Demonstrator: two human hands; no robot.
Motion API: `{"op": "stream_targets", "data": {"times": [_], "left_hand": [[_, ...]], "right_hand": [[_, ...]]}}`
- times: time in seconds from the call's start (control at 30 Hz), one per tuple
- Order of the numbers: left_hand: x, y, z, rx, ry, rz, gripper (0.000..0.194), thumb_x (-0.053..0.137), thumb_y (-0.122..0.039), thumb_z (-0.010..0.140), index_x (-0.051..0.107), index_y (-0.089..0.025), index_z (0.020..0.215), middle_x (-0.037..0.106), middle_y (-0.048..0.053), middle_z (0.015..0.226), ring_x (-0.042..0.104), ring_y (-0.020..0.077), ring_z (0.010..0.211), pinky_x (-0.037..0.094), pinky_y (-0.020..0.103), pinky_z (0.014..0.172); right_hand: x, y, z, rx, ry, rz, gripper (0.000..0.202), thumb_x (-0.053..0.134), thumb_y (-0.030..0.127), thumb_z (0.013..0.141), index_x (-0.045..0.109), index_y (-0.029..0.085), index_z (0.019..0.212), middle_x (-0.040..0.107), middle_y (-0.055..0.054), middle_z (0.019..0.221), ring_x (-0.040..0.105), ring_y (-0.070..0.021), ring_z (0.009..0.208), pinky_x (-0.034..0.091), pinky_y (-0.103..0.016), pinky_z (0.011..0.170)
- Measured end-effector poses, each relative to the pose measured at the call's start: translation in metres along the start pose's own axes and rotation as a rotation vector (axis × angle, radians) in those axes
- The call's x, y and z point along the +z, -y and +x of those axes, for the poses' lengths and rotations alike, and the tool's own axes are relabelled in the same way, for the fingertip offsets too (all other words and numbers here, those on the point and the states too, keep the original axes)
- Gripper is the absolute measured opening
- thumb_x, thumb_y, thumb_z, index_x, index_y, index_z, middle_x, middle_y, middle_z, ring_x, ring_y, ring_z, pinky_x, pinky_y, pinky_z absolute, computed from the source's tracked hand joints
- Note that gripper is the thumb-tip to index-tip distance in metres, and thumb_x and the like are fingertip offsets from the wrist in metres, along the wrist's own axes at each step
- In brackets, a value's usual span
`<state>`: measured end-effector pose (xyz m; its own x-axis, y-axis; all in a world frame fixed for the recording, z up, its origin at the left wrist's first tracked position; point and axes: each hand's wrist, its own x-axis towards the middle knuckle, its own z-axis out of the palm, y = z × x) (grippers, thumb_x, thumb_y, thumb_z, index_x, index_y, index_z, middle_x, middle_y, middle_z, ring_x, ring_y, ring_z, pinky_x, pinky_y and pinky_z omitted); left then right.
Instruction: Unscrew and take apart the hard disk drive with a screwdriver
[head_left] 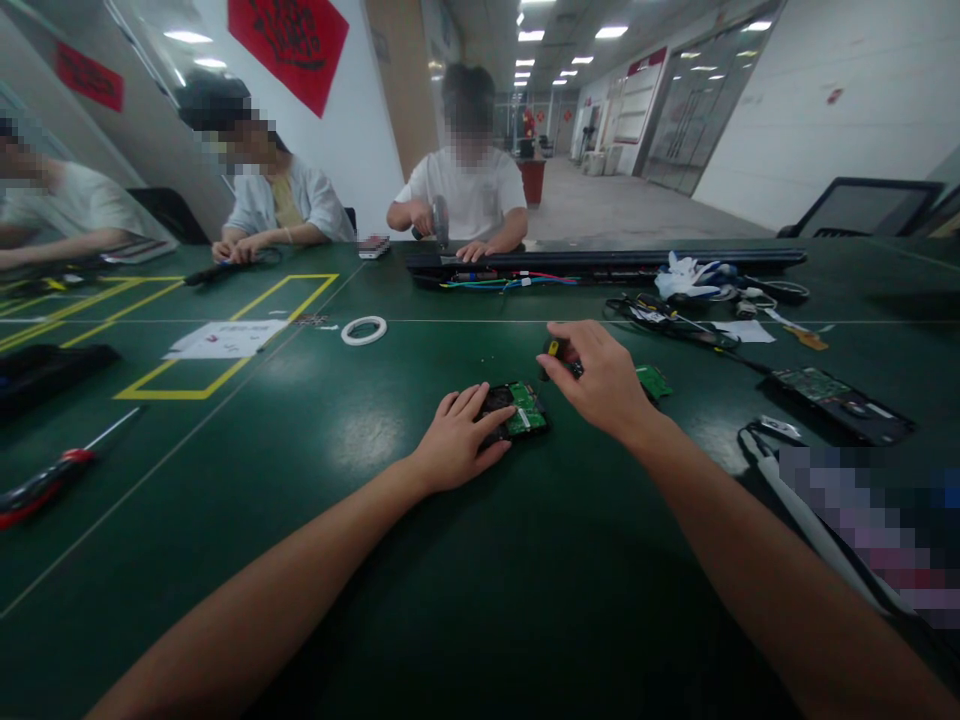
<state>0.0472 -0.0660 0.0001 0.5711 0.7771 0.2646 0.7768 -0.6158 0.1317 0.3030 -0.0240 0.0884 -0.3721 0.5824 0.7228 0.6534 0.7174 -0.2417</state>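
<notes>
My left hand (461, 440) rests over the left part of a hard drive (529, 408), with the thumb along its near edge and the fingers across its top. The drive lies flat on the green table, green circuit board facing up. Just above and right of it, my right hand (596, 375) is closed around a short black-and-yellow screwdriver (553, 348); its tip is hard to make out. Partly hidden behind my right wrist lies a green circuit board (655, 381).
Right of me lie another opened drive (840, 403), cables (660, 318) and a white glove (686, 275). A white tape roll (364, 331), paper sheet (225, 339) and red-black screwdriver (64, 470) are leftward. Across the table, a person (469, 190) works at a long black bar (600, 262).
</notes>
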Motion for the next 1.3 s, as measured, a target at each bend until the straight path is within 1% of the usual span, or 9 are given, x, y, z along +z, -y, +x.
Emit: {"op": "stream_targets", "data": {"times": [0.1, 0.27, 0.47, 0.67, 0.87, 0.97, 1.1, 1.2, 1.3], "left_hand": [[0.0001, 0.0, -0.0002, 0.0, -0.003, -0.009, 0.054, 0.057, -0.049, 0.103, 0.051, -0.033, 0.154, 0.031, 0.013, 0.169, 0.03, 0.0386, 0.154, 0.029, 0.063, 0.12], [-0.0001, 0.0001, -0.0002, 0.0, -0.006, -0.003, 0.054, 0.057, -0.05, 0.102, 0.051, -0.034, 0.153, 0.032, 0.013, 0.168, 0.03, 0.0381, 0.154, 0.03, 0.062, 0.12], [-0.0006, -0.0003, -0.0004, -0.003, -0.002, -0.005, 0.054, 0.057, -0.05, 0.102, 0.051, -0.033, 0.153, 0.032, 0.014, 0.168, 0.031, 0.039, 0.154, 0.029, 0.063, 0.12], [0.0009, 0.0002, -0.0006, 0.0, -0.01, -0.002, 0.053, 0.056, -0.05, 0.103, 0.051, -0.034, 0.153, 0.032, 0.013, 0.168, 0.03, 0.0378, 0.154, 0.03, 0.063, 0.12], [0.0032, 0.0022, -0.0006, 0.002, -0.009, 0.0, 0.055, 0.057, -0.051, 0.102, 0.051, -0.033, 0.154, 0.031, 0.014, 0.169, 0.03, 0.0389, 0.154, 0.03, 0.063, 0.12], [0.0023, 0.0018, -0.0006, 0.001, -0.013, -0.008, 0.054, 0.057, -0.051, 0.102, 0.051, -0.033, 0.154, 0.031, 0.014, 0.169, 0.031, 0.0394, 0.154, 0.028, 0.063, 0.12], [0.0015, 0.0011, -0.0007, -0.003, -0.01, -0.02, 0.054, 0.058, -0.05, 0.102, 0.051, -0.034, 0.153, 0.03, 0.012, 0.169, 0.031, 0.0389, 0.154, 0.028, 0.063, 0.121], [0.0015, 0.0011, -0.0004, -0.003, -0.002, -0.009, 0.054, 0.058, -0.05, 0.102, 0.051, -0.034, 0.154, 0.03, 0.013, 0.169, 0.03, 0.0382, 0.155, 0.028, 0.063, 0.121], [0.0012, 0.0012, -0.0002, 0.004, 0.001, 0.0, 0.055, 0.057, -0.05, 0.103, 0.05, -0.034, 0.154, 0.029, 0.014, 0.169, 0.029, 0.0383, 0.155, 0.028, 0.063, 0.121]], "right_hand": [[0.0007, 0.0, -0.0005, 0.013, 0.009, 0.0, 0.03, 0.059, 0.028, 0.097, 0.059, 0.021, 0.126, 0.068, -0.014, 0.115, 0.066, -0.0311, 0.105, 0.056, -0.049, 0.091], [0.0018, -0.0003, -0.0011, 0.038, 0.007, 0.0, 0.03, 0.056, 0.025, 0.096, 0.059, 0.019, 0.126, 0.067, -0.017, 0.12, 0.066, -0.0314, 0.107, 0.056, -0.05, 0.093], [-0.0012, 0.0008, 0.0008, -0.005, -0.005, 0.006, 0.026, 0.061, 0.03, 0.098, 0.063, 0.022, 0.122, 0.07, -0.012, 0.113, 0.068, -0.0295, 0.103, 0.056, -0.049, 0.093], [-0.0016, 0.0033, 0.001, -0.021, 0.024, 0.022, 0.03, 0.055, 0.024, 0.099, 0.062, 0.02, 0.128, 0.07, -0.015, 0.121, 0.067, -0.0304, 0.109, 0.055, -0.05, 0.095], [-0.0028, 0.0016, 0.0001, 0.01, 0.0, 0.019, 0.029, 0.06, 0.028, 0.098, 0.064, 0.019, 0.126, 0.073, -0.014, 0.117, 0.07, -0.0286, 0.097, 0.058, -0.049, 0.09], [-0.0042, 0.0029, 0.0008, -0.008, -0.005, 0.028, 0.03, 0.059, 0.028, 0.099, 0.066, 0.019, 0.127, 0.074, -0.014, 0.117, 0.071, -0.0288, 0.1, 0.058, -0.049, 0.092], [-0.0029, 0.0046, 0.0006, -0.006, 0.003, 0.044, 0.033, 0.056, 0.025, 0.099, 0.065, 0.02, 0.13, 0.073, -0.014, 0.124, 0.07, -0.0302, 0.11, 0.057, -0.051, 0.096], [-0.0023, 0.0036, -0.0003, 0.0, -0.002, 0.069, 0.033, 0.057, 0.024, 0.099, 0.065, 0.02, 0.131, 0.072, -0.014, 0.127, 0.071, -0.0291, 0.109, 0.059, -0.05, 0.095], [-0.0032, 0.0019, -0.0003, -0.021, -0.008, 0.051, 0.03, 0.061, 0.026, 0.099, 0.067, 0.021, 0.128, 0.075, -0.012, 0.122, 0.072, -0.0282, 0.107, 0.059, -0.049, 0.094]]}}
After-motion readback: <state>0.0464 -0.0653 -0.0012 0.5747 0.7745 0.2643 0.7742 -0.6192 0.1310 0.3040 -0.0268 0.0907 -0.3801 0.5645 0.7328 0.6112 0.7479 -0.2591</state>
